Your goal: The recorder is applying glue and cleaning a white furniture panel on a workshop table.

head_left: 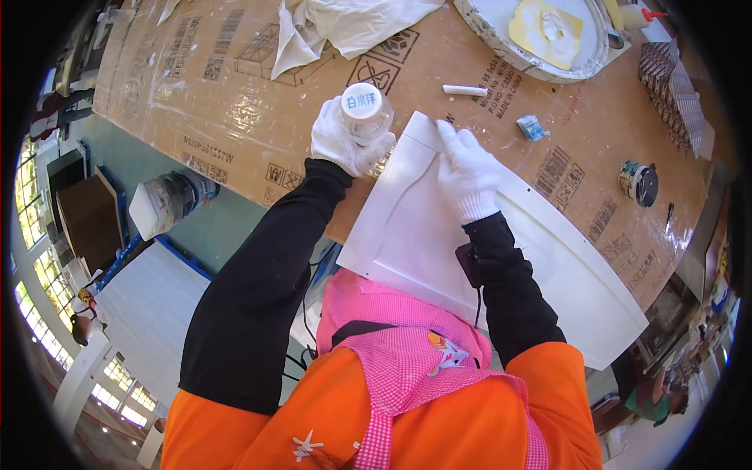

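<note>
My left hand (338, 141), in a white knit glove, is wrapped round a clear bottle (363, 117) with a white cap, held over the cardboard by the panel's left corner. My right hand (470, 174), gloved the same way, rests on a white panel (423, 227) near its far left corner. Its index finger is stretched out along the panel's edge, while the other fingers partly overlap. The panel has a curved far edge and a raised contour on its face. It lies partly on the table, with its near edge against my pink apron (384, 301).
Printed cardboard (258, 102) covers the table. On it are a white cloth (337, 27), a white stick (464, 91), a small blue block (531, 128), a dark-lidded jar (638, 184) and a round tub lid (533, 59). A plastic container (168, 205) stands left, beside the table.
</note>
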